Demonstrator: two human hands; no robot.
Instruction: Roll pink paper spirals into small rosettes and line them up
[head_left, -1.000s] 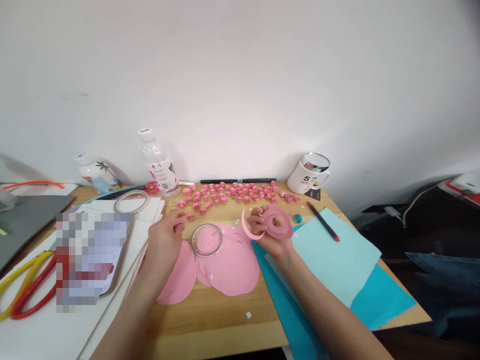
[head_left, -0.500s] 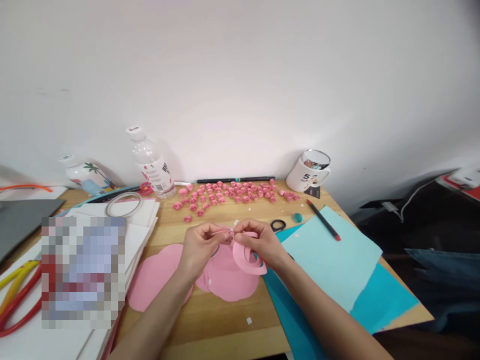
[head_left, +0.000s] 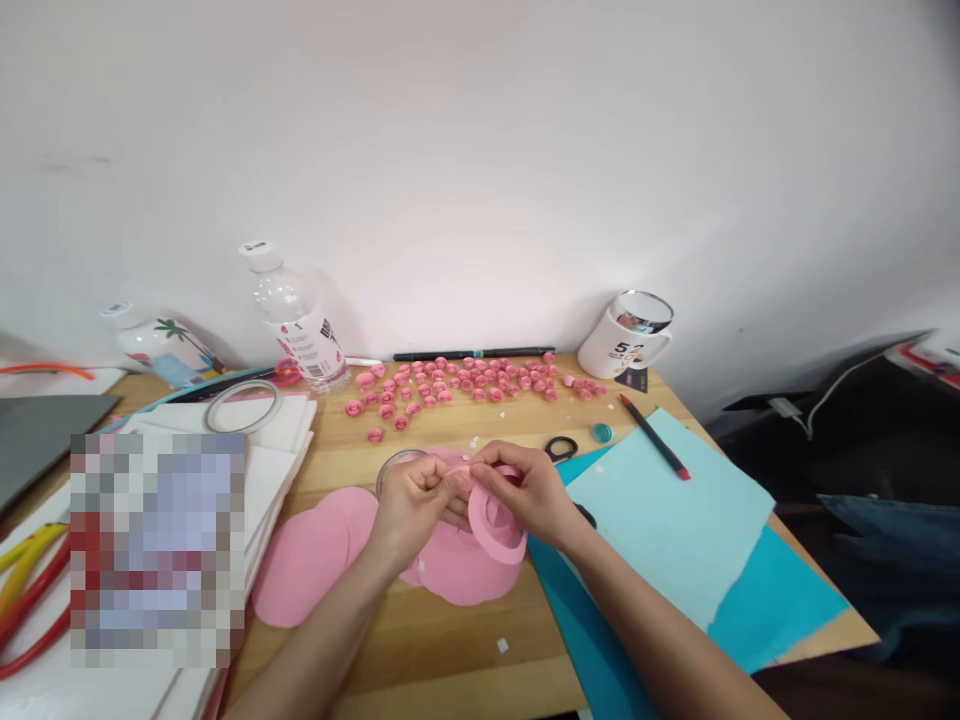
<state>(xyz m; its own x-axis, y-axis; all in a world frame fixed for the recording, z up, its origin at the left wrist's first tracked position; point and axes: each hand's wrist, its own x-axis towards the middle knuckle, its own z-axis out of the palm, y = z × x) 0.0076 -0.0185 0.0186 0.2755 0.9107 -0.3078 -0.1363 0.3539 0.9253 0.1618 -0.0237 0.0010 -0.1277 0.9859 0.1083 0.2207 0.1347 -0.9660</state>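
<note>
A pink spiral paper strip [head_left: 501, 528] hangs in loose coils below my right hand [head_left: 525, 487], whose thumb and fingers pinch its upper end. Close beside it, my left hand [head_left: 412, 503] is closed on the same strip's end, fingertips nearly meeting those of the right. Pink paper circles [head_left: 300, 570] lie flat under and left of my hands. Partly hidden behind the left hand is a roll of tape [head_left: 384, 470]. Several small rolled pink paper roses [head_left: 480, 380] are scattered across the back of the table.
At the back stand a water bottle [head_left: 296, 320] and a white mug [head_left: 626, 335]. On the right, light blue paper [head_left: 667, 530] carries a black-and-red pen [head_left: 655, 437]; black scissor handles [head_left: 561, 449] stick out nearby. Red and yellow scissors [head_left: 37, 590] rest on white paper at left.
My left fingers have curled in closer to the right hand around the strip's end. The coils hang slightly differently, and the whole view has shifted a little.
</note>
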